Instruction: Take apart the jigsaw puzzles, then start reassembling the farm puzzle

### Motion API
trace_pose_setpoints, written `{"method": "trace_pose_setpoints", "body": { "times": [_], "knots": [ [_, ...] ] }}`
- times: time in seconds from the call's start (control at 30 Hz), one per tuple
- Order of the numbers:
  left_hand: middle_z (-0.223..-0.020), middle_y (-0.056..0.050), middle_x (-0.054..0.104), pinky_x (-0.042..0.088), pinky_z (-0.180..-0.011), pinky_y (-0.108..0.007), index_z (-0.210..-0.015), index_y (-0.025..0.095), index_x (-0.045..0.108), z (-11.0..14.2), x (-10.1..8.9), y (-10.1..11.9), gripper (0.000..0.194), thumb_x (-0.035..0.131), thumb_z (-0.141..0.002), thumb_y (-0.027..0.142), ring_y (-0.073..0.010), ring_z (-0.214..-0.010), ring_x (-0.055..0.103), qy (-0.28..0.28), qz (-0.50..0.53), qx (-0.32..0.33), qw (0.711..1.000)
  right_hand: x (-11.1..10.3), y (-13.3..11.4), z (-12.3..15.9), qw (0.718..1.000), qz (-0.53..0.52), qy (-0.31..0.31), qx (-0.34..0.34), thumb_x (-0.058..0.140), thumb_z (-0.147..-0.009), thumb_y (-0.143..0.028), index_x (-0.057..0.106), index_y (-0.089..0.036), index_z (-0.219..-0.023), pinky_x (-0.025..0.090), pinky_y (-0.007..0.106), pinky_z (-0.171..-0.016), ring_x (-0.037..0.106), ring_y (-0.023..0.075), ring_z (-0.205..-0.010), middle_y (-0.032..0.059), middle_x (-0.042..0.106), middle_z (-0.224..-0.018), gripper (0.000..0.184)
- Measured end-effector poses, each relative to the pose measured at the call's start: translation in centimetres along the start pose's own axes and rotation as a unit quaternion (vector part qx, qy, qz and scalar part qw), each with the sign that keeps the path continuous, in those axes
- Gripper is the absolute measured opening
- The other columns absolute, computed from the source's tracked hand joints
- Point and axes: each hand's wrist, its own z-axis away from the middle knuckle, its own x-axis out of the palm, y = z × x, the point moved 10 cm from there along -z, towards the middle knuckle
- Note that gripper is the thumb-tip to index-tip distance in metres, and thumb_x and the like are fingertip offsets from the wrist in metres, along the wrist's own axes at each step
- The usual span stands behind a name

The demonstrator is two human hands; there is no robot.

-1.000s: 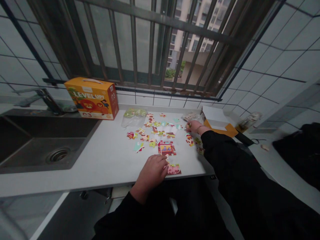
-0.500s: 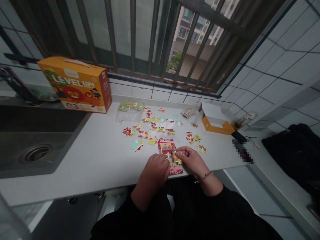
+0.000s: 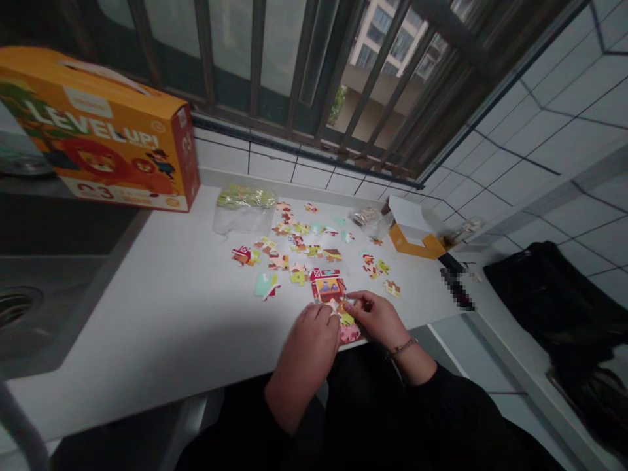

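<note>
Near the counter's front edge lies a partly joined jigsaw puzzle, with a red barn section (image 3: 328,286) at its top and a pink section (image 3: 350,335) at its bottom. My left hand (image 3: 311,343) is closed, its bent fingers pressed together on the puzzle's left side. From the right, my right hand (image 3: 380,318) pinches a yellow-green puzzle piece (image 3: 346,318) against the middle of the puzzle. Fingers partly cover that piece and its neighbours. Loose puzzle pieces (image 3: 278,261) lie spread behind the hands, with several more pieces (image 3: 369,263) to the right.
An orange box (image 3: 112,140) with a handle stands at the back left beside the sink (image 3: 53,288). Along the back lie a plastic bag of green pieces (image 3: 246,198), another clear bag (image 3: 367,219) and an open orange-and-white box (image 3: 415,239). A black bag (image 3: 549,294) sits far right.
My right hand came back from the far right pieces to the puzzle, bringing a piece, and now presses it in the middle. My left hand stays at the puzzle. The view has shifted closer.
</note>
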Motion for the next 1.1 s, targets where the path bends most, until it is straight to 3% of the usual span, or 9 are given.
{"method": "trace_pose_setpoints", "body": {
  "times": [0.13, 0.3, 0.4, 0.53, 0.67, 0.83, 0.97, 1.1],
  "knots": [
    [-0.112, -0.011, 0.068, 0.058, -0.102, -0.052, -0.104, 0.017, 0.072, 0.0, 0.2, 0.0, 0.006, 0.068, -0.100, 0.016, -0.0322, -0.111, 0.063, -0.008, 0.006, 0.003, 1.000, -0.5, 0.7, 0.5, 0.999, 0.003, 0.010, 0.038, 0.082, -0.083, -0.063, 0.075, -0.020, -0.098, 0.041, 0.027, -0.057, 0.057, 0.0153, -0.063, -0.0022, 0.064, -0.069, 0.046],
    [-0.114, -0.010, 0.068, 0.059, -0.102, -0.053, -0.102, 0.018, 0.072, 0.0, 0.0, 0.0, 0.003, 0.069, -0.101, 0.017, -0.0328, -0.112, 0.063, -0.022, 0.013, -0.005, 1.000, 0.5, 1.9, 0.2, 0.971, -0.183, -0.057, 0.144, 0.096, -0.064, -0.071, 0.067, -0.021, -0.092, 0.042, 0.023, -0.052, 0.053, 0.0096, -0.056, -0.0034, 0.066, -0.073, 0.064],
    [-0.116, -0.011, 0.068, 0.060, -0.103, -0.053, -0.102, 0.018, 0.072, 0.0, 0.0, -0.1, 0.006, 0.068, -0.100, 0.014, -0.0330, -0.113, 0.062, -0.023, 0.013, -0.011, 1.000, 0.9, 2.1, 0.2, 0.956, -0.226, -0.063, 0.175, 0.098, -0.061, -0.072, 0.063, -0.021, -0.091, 0.047, 0.023, -0.056, 0.056, 0.0089, -0.056, -0.0039, 0.067, -0.072, 0.069],
    [-0.115, -0.011, 0.069, 0.060, -0.103, -0.054, -0.106, 0.017, 0.072, 0.0, 0.4, -0.2, 0.010, 0.065, -0.100, 0.012, -0.0337, -0.114, 0.062, -0.022, 0.027, -0.009, 0.999, 0.8, 1.7, 0.3, 0.979, -0.144, -0.058, 0.129, 0.092, -0.071, -0.070, 0.059, -0.023, -0.099, 0.046, 0.026, -0.053, 0.060, 0.0130, -0.053, -0.0063, 0.065, -0.067, 0.064],
    [-0.122, -0.013, 0.069, 0.060, -0.103, -0.054, -0.114, 0.018, 0.072, 0.1, 0.8, -0.3, 0.018, 0.062, -0.101, 0.011, -0.0351, -0.121, 0.062, -0.021, 0.038, -0.007, 0.999, 0.3, 0.9, 0.5, 0.994, -0.045, -0.056, 0.077, 0.080, -0.086, -0.061, 0.061, -0.024, -0.105, 0.046, 0.028, -0.056, 0.062, 0.0155, -0.057, -0.0043, 0.068, -0.072, 0.045],
    [-0.126, -0.014, 0.070, 0.057, -0.110, -0.056, -0.116, 0.018, 0.073, -0.2, 1.0, -0.2, 0.019, 0.061, -0.102, 0.013, -0.0352, -0.126, 0.063, -0.063, 0.034, -0.006, 0.997, -0.5, -1.0, 0.7, 0.993, 0.096, -0.030, 0.054, 0.074, -0.089, -0.047, 0.065, -0.026, -0.104, 0.046, 0.031, -0.063, 0.067, 0.0192, -0.067, -0.0005, 0.074, -0.079, 0.027],
    [-0.125, -0.014, 0.072, 0.054, -0.112, -0.055, -0.125, 0.017, 0.071, -0.5, 1.0, 0.6, 0.026, 0.057, -0.103, 0.013, -0.0351, -0.125, 0.063, -0.095, 0.008, 0.033, 0.995, -0.5, -1.9, 1.1, 0.986, 0.160, -0.025, 0.049, 0.072, -0.091, -0.044, 0.063, -0.025, -0.114, 0.041, 0.031, -0.060, 0.065, 0.0199, -0.064, -0.0018, 0.070, -0.075, 0.031],
    [-0.130, -0.015, 0.070, 0.052, -0.117, -0.053, -0.135, 0.014, 0.067, -0.8, 0.7, 0.5, 0.034, 0.060, -0.102, 0.017, -0.0340, -0.124, 0.063, -0.083, 0.013, 0.023, 0.996, -0.1, -1.9, 1.2, 0.984, 0.172, -0.038, 0.024, 0.069, -0.095, -0.043, 0.062, -0.025, -0.121, 0.037, 0.030, -0.060, 0.063, 0.0199, -0.065, -0.0025, 0.068, -0.075, 0.032]
  ]
}}
